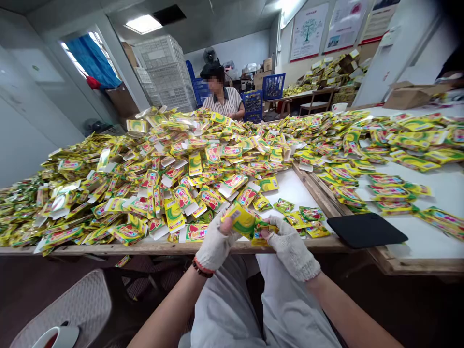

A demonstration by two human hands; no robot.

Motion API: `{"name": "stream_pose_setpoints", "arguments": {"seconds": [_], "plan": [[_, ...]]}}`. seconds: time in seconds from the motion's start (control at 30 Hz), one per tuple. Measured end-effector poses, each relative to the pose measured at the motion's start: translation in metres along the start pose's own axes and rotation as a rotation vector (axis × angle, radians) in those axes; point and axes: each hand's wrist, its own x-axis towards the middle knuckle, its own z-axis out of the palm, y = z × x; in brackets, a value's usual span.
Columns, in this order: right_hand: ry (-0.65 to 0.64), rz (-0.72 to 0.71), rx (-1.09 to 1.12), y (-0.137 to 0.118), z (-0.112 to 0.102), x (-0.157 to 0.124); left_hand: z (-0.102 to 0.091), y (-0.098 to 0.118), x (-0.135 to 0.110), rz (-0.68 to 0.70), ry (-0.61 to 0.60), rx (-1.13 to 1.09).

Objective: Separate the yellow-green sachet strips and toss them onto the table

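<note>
1. Here, the thing in your hands is a small yellow carton (242,220), printed in green and red, held just above the near edge of the table (290,186), at about 6 o'clock from the big heap of cartons (174,169).

2. It looks like thin printed card: very light, stiff along its creases yet easy to dent or crush, and glossy enough to slide under a gloved thumb. Judge it as something to pinch by the edges and folds, not squeeze across the flat faces.

3. Your left hand (214,246) sits at 9 o'clock of the carton, in a fingerless knit glove, thumb pressed on its near face and the other fingers curled behind it, so you are pinching the carton's left end.

4. Your right hand (292,249) sits at 3 o'clock, also gloved, thumb tip pinching a second bundle of packets (261,234) just beside and touching the carton; the remaining fingers are hidden under the glove and card, so I cannot tell how they lie.

5. Both forearms come up from 6 o'clock, wrists bent inward and close together over your lap.

6. Loose small sachets (300,215) lie at 2 o'clock from your hands, and a black pad (366,229) lies at 3 o'clock. Another person (222,99) sits at 12 o'clock, beyond the heap.
</note>
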Motion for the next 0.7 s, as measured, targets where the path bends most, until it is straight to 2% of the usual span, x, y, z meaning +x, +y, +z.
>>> {"name": "stream_pose_setpoints", "arguments": {"seconds": [0.07,0.1,0.17,0.23,0.27,0.33,0.43,0.47,0.53,0.6,0.7], "plan": [[0.020,-0.273,-0.188,-0.002,-0.008,-0.002,-0.009,0.016,-0.007,-0.116,-0.126,0.045],[-0.010,-0.439,-0.251,-0.004,-0.011,-0.003,-0.013,0.025,-0.009,-0.172,-0.195,0.122],[-0.105,-0.730,-0.344,-0.008,-0.015,-0.006,-0.019,0.038,-0.013,-0.258,-0.374,0.440],[-0.174,-0.863,-0.405,-0.011,-0.017,-0.009,-0.019,0.043,-0.016,-0.278,-0.510,0.857],[-0.191,-0.861,-0.411,-0.011,-0.018,-0.010,-0.018,0.042,-0.017,-0.247,-0.505,1.041],[-0.150,-0.739,-0.362,-0.010,-0.022,-0.013,-0.013,0.035,-0.020,-0.117,-0.362,1.338],[0.041,-0.368,-0.247,-0.009,-0.030,-0.013,-0.007,0.022,-0.024,0.123,-0.076,1.678],[0.105,-0.233,-0.203,-0.010,-0.031,-0.013,-0.006,0.017,-0.026,0.183,-0.033,1.759],[0.140,-0.023,-0.105,-0.013,-0.030,-0.013,-0.003,0.008,-0.029,0.266,-0.035,1.853],[0.103,0.060,-0.067,-0.014,-0.025,-0.012,0.000,0.001,-0.031,0.313,-0.059,1.876],[0.048,-0.018,-0.242,-0.011,-0.020,-0.011,0.003,-0.006,-0.032,0.343,-0.037,1.878]]}}
